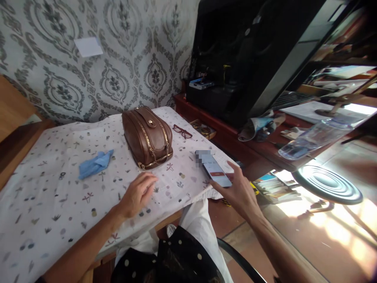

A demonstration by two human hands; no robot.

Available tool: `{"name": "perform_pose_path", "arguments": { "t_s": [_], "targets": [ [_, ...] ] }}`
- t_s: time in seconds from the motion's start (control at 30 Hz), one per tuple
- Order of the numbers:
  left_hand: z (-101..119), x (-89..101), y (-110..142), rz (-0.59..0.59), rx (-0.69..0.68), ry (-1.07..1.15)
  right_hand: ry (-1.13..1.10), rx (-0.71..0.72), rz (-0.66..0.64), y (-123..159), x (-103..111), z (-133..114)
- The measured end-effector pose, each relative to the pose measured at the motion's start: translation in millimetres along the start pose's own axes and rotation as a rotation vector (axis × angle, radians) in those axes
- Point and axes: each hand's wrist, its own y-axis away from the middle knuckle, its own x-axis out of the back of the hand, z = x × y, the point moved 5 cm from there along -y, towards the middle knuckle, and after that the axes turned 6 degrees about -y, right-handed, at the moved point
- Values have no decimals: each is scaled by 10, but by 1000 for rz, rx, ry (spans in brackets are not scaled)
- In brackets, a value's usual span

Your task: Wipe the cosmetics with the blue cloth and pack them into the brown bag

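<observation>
My left hand (140, 195) rests on the patterned cloth, its fingers loosely curled together with nothing visible in them. Just beyond it stands a brown leather toiletry bag (141, 135) with gold zips and a small handle strap. At the table's right edge, my right hand (237, 188) grips the near end of a smartphone (216, 171), thumb on one side and fingers on the other. The phone's screen is lit, and part of it is blurred out. A pair of dark red glasses (182, 131) lies right of the bag. To the left is a crumpled blue cloth (96, 164).
The white printed tablecloth (53, 188) covers the table. On the right stands a reddish wooden desk with a large black monitor (232, 59) and a clear plastic container (315, 135). A round stool (328, 182) and stacked books (275, 186) are below. Patterned wallpaper backs the table.
</observation>
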Motion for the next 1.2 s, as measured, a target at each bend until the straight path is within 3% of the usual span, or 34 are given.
{"name": "perform_pose_path", "arguments": {
  "t_s": [0.13,0.2,0.27,0.33,0.4,0.53,0.63,0.73,0.87,0.93,1.0,1.2],
  "targets": [
    [176,-287,52,-189,445,658,-686,-374,-157,515,-52,-41],
    [275,-403,88,-169,598,965,-919,-461,-303,792,-160,-246],
    [356,-468,119,-110,683,1195,-1011,-435,-374,1000,-255,-485],
    [409,-460,139,-30,709,1356,-953,-331,-441,1136,-379,-709],
    [418,-378,152,84,720,1469,-797,-129,-419,1191,-497,-905],
    [319,-114,172,341,783,1637,-516,316,-196,1233,-722,-1241],
    [206,72,181,460,785,1711,-568,400,-168,1259,-878,-1397],
    [125,203,198,458,755,1771,-881,138,-372,1247,-1011,-1448],
    [91,356,222,356,652,1805,-1318,-419,-946,1377,-1239,-1606],
    [89,428,230,286,594,1803,-1412,-549,-1173,1462,-1306,-1733],
    [87,491,236,203,555,1783,-1452,-582,-1256,1506,-1358,-1831],
    [69,679,264,26,463,1623,-1484,-607,-1215,1599,-1458,-1995]
  ]
}}
